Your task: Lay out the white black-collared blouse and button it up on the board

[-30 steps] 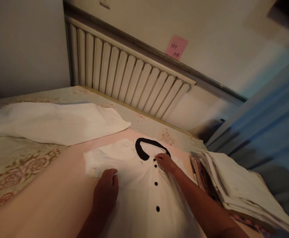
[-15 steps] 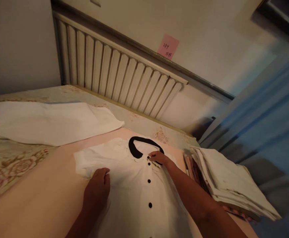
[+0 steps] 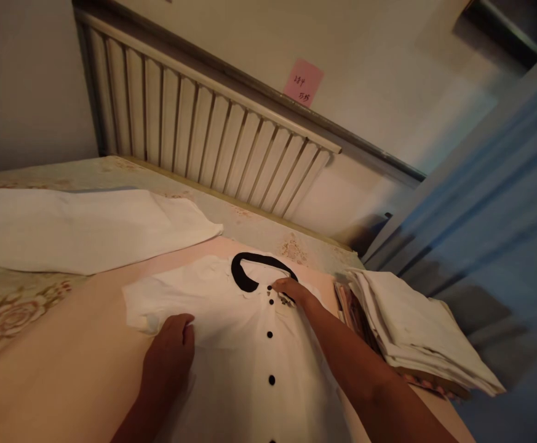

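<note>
A white short-sleeved blouse with a black-trimmed collar and a row of black buttons lies front up before me. My right hand is at the collar opening by the top button, its fingers closed on the blouse there; the fingertips are partly hidden. Beside the blouse's left side, just below the sleeve, is my left hand. Its fingers are loosely bent, with a small gap between thumb and forefinger, and no cloth shows between them.
A pale pink cloth lies under the blouse, over a floral cover. Folded white cloth lies at the left. To the right sits a stack of folded clothes near a blue curtain. A radiator stands behind.
The view has shifted slightly, so everything sits a little further left. My right hand stays at the collar and my left hand stays by the sleeve.
</note>
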A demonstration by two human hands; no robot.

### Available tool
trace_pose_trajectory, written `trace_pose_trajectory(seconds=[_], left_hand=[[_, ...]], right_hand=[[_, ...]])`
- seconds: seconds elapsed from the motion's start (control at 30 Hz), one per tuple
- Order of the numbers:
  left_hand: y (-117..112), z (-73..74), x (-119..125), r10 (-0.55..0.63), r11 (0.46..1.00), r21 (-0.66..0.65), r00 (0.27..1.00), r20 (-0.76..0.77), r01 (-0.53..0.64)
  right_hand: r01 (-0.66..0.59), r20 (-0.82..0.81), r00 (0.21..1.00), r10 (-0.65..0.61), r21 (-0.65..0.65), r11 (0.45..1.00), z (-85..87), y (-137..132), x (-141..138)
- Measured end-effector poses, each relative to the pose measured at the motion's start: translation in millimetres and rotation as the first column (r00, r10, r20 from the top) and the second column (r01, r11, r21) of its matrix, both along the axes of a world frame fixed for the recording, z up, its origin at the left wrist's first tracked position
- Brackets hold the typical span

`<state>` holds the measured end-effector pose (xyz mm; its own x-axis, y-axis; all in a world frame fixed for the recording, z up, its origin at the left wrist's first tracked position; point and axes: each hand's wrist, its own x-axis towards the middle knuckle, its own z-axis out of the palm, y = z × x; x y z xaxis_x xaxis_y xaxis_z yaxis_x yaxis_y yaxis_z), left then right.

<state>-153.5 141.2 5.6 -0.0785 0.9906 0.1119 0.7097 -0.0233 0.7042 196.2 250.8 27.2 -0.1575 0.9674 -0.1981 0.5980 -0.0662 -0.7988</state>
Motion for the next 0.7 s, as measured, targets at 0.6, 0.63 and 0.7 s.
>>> trace_pose_trajectory(seconds=[0.6, 0.63, 0.7], left_hand=[[-0.6, 1.9, -0.1, 0.005, 1.000, 0.005, 1.000, -0.011, -0.005], [-0.6, 1.8, 0.0, 0.003, 1.000, 0.003, 1.000, -0.013, -0.003], [-0.5, 1.6, 0.2, 0.001, 1.000, 0.001, 1.000, -0.013, -0.001]], right_hand=[[0.071, -0.020, 0.997, -0.075, -0.161, 0.984, 1.1, 0.6, -5.5], [0.072, -0.022, 0.997, -0.076, -0.164, 0.984, 2.7, 0.2, -6.3], [0.073, -0.027, 0.997, -0.079, -0.167, 0.983, 5.9, -0.8, -7.9]])
